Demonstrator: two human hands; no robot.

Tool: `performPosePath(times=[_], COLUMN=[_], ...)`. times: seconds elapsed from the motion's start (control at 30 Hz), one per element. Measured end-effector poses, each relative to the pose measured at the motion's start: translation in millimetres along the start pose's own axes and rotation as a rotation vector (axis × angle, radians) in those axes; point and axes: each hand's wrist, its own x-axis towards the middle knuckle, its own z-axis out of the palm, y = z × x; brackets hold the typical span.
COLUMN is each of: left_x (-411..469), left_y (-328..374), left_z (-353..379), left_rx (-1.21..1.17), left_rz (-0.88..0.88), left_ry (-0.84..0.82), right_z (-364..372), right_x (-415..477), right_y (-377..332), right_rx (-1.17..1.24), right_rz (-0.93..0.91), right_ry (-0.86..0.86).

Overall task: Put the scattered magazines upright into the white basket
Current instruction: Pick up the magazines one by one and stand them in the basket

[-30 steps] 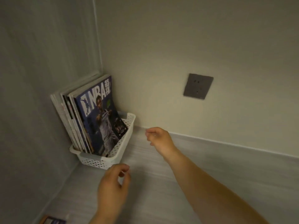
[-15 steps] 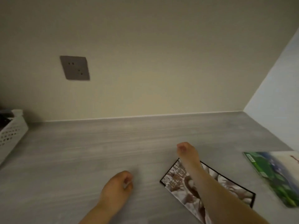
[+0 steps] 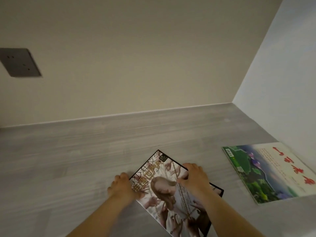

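A magazine [image 3: 168,200] with a black border and a pale figure on its cover lies on the grey wood-grain surface, low in the middle of the view. My left hand [image 3: 122,186] grips its left edge, thumb on the cover. Across from it, my right hand [image 3: 195,177] curls over the far right edge. A second magazine [image 3: 268,171], with a green landscape cover and red characters, lies flat to the right near the side wall. The white basket is out of view.
The grey surface [image 3: 68,159] runs back to a beige wall with a dark wall socket [image 3: 18,62] at the left. A white side wall [image 3: 282,82] closes off the right, just behind the green magazine.
The view swung right, away from the basket with upright magazines. Both hands came down onto the black-bordered magazine and took hold of its edges.
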Motion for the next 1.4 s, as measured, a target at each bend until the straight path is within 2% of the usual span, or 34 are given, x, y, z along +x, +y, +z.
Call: performPosePath(times=[0.13, 0.23, 0.3, 0.37, 0.47, 0.57, 0.73, 0.87, 1.1, 1.4], left_x=[9.3, 9.4, 8.2, 4.8, -7.6, -19.5, -36.1, -40.1, -40.2, -32.1], left_y=[6.0, 5.4, 3.1, 1.5, 0.7, -3.6, -22.8, -52.8, -146.1, -286.0], left_z=[-10.7, -13.0, -15.0, -19.3, -30.7, -48.4, -90.8, -118.0, -146.2, -218.7], left_rx=[0.096, 0.104, -0.062, -0.358, -0.757, -0.900, -1.075, -1.319, -1.208, -1.010], left_rz=[-0.089, -0.096, -0.052, 0.005, 0.037, 0.150, 0.233, 0.188, 0.155, 0.099], left_ry=[-0.099, -0.113, -0.129, -0.142, -0.134, 0.000, 0.286, 0.382, 0.558, 0.743], right_z=[-1.0, -3.5, -3.3, -3.9, -12.1, -30.1, -51.9, -52.5, -28.9, 28.0], right_x=[1.6, 4.8, 7.2, 10.1, 13.5, 13.7, 14.9, 12.4, 3.9, -2.3], right_y=[2.2, 2.2, 0.6, -2.7, -13.9, -32.5, -69.8, -117.9, -229.4, -417.3], right_rx=[-0.011, 0.002, 0.021, 0.069, 0.337, 0.646, 0.873, 0.979, 1.003, 1.010], right_rz=[-0.030, -0.027, -0.019, -0.010, 0.040, -0.006, -0.138, -0.230, -0.362, -0.469], right_ry=[-0.001, -0.015, -0.034, -0.055, -0.125, -0.260, -0.392, -0.440, -0.311, -0.280])
